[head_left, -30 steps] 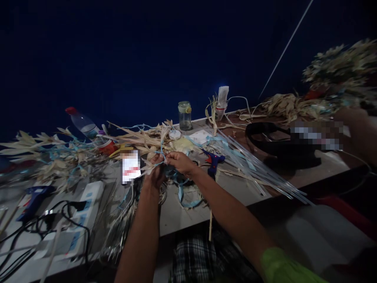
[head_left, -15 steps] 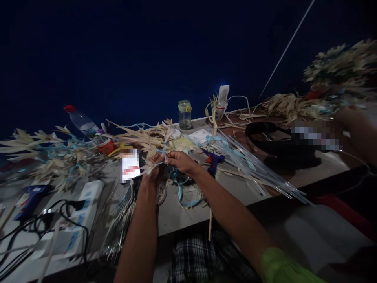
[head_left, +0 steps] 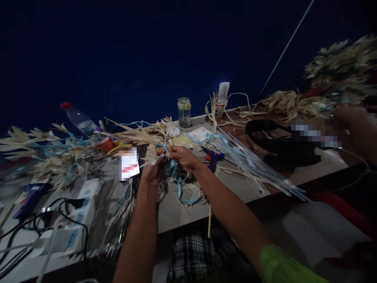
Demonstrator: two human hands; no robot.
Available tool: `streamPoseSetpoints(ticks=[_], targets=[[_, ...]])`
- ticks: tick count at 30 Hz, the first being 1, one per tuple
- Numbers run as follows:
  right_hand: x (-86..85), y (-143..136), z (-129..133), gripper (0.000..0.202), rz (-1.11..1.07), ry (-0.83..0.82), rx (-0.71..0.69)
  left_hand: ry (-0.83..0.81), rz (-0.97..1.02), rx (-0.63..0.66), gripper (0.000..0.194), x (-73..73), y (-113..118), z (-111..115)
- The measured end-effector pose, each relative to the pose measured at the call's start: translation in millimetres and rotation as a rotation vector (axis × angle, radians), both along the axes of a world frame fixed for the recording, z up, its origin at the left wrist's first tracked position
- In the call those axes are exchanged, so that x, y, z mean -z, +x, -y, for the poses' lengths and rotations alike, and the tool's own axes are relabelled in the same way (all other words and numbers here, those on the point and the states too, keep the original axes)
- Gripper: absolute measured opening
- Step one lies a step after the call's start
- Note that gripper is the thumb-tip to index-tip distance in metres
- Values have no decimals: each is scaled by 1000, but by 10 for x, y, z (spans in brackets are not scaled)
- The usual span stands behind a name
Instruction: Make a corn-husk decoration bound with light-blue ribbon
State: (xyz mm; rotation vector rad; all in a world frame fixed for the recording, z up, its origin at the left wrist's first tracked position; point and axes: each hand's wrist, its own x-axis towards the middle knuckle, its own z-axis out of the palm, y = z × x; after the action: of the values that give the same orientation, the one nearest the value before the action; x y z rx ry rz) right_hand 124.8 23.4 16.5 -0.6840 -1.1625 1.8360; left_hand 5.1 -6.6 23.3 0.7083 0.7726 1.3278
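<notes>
My left hand [head_left: 153,169] is closed on a stem wrapped in light blue ribbon [head_left: 165,144], with pale dried-husk petals [head_left: 149,156] beside its fingers. Against it, my right hand [head_left: 185,158] pinches the same stem near the join. Its fingertips meet those of the left, so the exact grip is partly hidden. Below both hands, a loop of light blue ribbon [head_left: 180,191] hangs down to the tabletop. A blue glue gun [head_left: 216,158] lies just right of my right hand. Behind the stem are dried husk leaves [head_left: 141,135].
A lit phone [head_left: 129,167], a bundle of wires [head_left: 116,236] and a power strip [head_left: 88,196] with cables lie left. Another glue gun [head_left: 31,198] is farther left. Clear sticks [head_left: 265,177] lie right, near another person's hand [head_left: 353,122]. A glass jar [head_left: 184,114] stands behind.
My right hand has turned slightly and its fingers have shifted at the stem. Both hands stay together at nearly the same spot. The whole view has moved a little.
</notes>
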Motion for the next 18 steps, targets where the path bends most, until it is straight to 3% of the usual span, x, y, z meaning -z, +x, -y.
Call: streamPoseSetpoints(ticks=[3,7,13,18], targets=[[-35,35,6,27,-55,-14,-14,56,10,47,37,-37,2,42],[-28,15,-3,26,-36,22,31,67,2,-24,43,12,23,40],[119,-117,-40,18,195,275,220,-53,-16,-261,29,104,110,-49],[195,-182,-44,16,262,332,254,-124,61,-287,28,65,127,-71]])
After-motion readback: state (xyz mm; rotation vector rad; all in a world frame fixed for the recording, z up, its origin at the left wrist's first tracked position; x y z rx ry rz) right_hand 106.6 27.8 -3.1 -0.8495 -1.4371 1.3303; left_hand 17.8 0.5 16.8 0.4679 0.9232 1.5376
